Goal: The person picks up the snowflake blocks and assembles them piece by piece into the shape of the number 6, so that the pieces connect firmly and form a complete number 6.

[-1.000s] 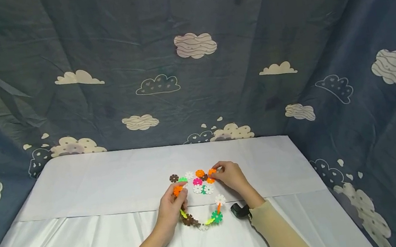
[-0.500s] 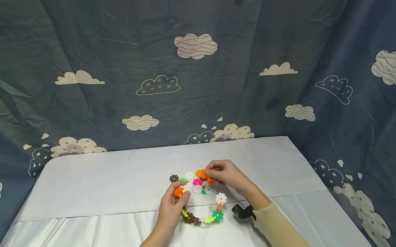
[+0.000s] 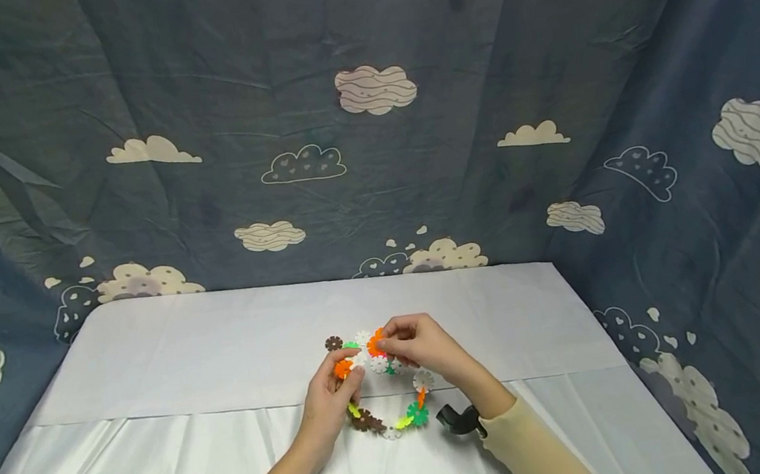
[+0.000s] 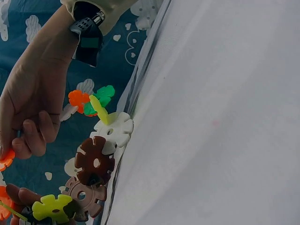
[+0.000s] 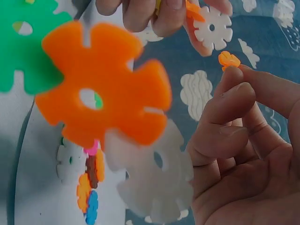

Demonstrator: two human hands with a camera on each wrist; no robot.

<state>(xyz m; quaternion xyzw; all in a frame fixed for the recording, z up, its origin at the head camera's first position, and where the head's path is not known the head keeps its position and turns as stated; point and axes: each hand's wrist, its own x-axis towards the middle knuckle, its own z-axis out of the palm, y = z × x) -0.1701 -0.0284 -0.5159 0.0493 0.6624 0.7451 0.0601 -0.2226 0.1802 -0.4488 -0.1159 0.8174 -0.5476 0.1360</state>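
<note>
My left hand (image 3: 329,396) grips one end of a curved chain of slotted, flower-shaped plastic discs. An orange disc (image 3: 343,368) and a white disc (image 5: 212,28) show at its fingertips. From there the chain bows toward me through a brown disc (image 4: 95,161), a yellow-green disc (image 3: 403,422) and a green disc (image 3: 418,414), up to a white disc (image 3: 424,380) at its other end. Between thumb and index finger, my right hand (image 3: 430,346) pinches a single orange flower disc (image 5: 228,59). It is just right of the left fingertips, above the loose discs.
Beyond the hands, loose flower discs lie on the white tablecloth (image 3: 221,346), among them a brown one (image 3: 333,342) and a white one (image 3: 378,364). The right wrist view also shows a blue disc (image 5: 92,207). A dark cloud-patterned curtain (image 3: 284,57) stands behind the table.
From the right side of the loose discs, the right hand has picked up an orange disc and carried it left, toward the left hand. The left hand and chain have barely moved.
</note>
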